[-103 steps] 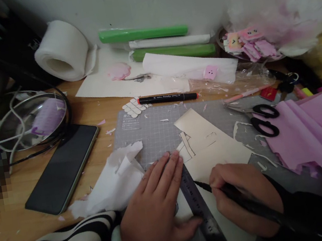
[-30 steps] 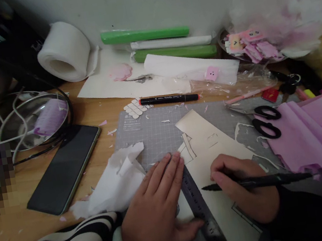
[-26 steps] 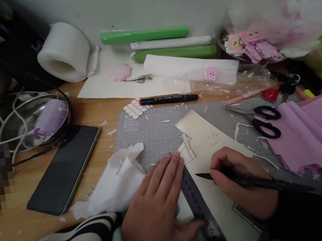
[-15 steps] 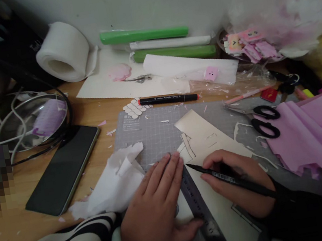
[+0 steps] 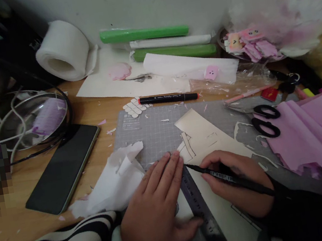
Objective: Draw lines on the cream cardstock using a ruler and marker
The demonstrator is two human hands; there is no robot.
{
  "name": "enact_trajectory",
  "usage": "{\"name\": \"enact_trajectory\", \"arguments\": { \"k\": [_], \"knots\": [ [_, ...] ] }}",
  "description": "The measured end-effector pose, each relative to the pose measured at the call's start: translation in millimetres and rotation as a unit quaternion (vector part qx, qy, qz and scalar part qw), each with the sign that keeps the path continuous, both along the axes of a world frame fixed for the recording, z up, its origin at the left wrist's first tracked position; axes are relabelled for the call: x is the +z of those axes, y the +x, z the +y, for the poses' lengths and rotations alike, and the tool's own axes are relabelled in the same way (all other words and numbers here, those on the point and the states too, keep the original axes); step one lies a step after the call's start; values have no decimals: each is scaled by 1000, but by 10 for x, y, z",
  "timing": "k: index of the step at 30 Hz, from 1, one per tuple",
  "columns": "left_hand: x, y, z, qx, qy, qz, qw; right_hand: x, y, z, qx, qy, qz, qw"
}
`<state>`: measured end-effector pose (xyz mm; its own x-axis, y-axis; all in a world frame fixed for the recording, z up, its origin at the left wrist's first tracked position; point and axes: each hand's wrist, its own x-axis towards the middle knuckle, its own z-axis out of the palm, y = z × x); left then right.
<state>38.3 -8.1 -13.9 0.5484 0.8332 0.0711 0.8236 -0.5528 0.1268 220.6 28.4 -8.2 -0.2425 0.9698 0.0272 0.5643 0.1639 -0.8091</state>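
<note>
My left hand [image 5: 160, 207] lies flat, fingers stretched, pressing on a dark metal ruler [image 5: 203, 216] and the paper's edge. Between the fingers of my right hand [image 5: 239, 181] is a black pen [image 5: 219, 174], its tip touching down by the ruler's upper end. Under both sits a cream sheet of card [image 5: 211, 128] with drawn lines and a narrow outlined strip. A grey gridded cutting mat [image 5: 152, 126] is beneath the card. Crumpled white paper [image 5: 112, 182] lies left of my left hand.
Black-handled scissors [image 5: 266, 121] rest by folded pink paper [image 5: 308, 133] on the right. A phone [image 5: 64, 169] and a metal bowl [image 5: 33, 121] are at left. A two-ended marker [image 5: 168, 98] lies behind the mat, and a paper roll [image 5: 63, 50] stands near the wall.
The pen and my right hand have shifted very slightly left, bringing the tip closer to the ruler's end. My left hand stays in place.
</note>
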Motion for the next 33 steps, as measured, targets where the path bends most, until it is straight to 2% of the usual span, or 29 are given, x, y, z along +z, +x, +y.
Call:
{"name": "enact_trajectory", "arguments": {
  "k": [6, 15, 26, 33],
  "knots": [
    [4, -2, -21, -1, 6, 12, 1000, 14, 10, -1, 13, -14, -7, 1000],
    [12, 2, -6, 1, -4, 2, 1000, 8, -20, -53, -2, -20, 3, 1000],
    [2, -1, -2, -2, 5, 5, 1000, 85, 19, -55, 35, -88, 33, 995],
    [13, 6, 10, 0, 0, 2, 1000, 46, -8, -79, 14, -61, 6, 998]
  ]
}}
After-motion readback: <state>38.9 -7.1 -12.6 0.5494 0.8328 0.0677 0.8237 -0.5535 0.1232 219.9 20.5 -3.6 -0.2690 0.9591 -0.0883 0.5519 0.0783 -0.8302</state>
